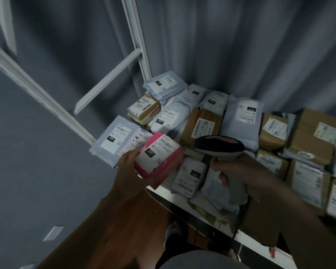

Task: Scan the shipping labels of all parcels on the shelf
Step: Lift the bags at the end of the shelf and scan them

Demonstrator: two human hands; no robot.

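Note:
My left hand (129, 167) grips a pink box (159, 158) from its left side and holds it above the shelf's front edge. A white shipping label marked 231 faces up on the box. My right hand (241, 175) grips the handle of a handheld barcode scanner (219, 145). The scanner's dark head points left toward the pink box, a short gap away. Behind them the white shelf (175, 199) is covered with several labelled parcels: grey poly mailers (242, 121) and brown cardboard boxes (202, 126).
White shelf uprights and a crossbar (109, 78) rise at the left and back, in front of a grey curtain. More boxes are stacked at the far right (314, 136). Below the shelf edge I see a wooden floor and a shoe (173, 233).

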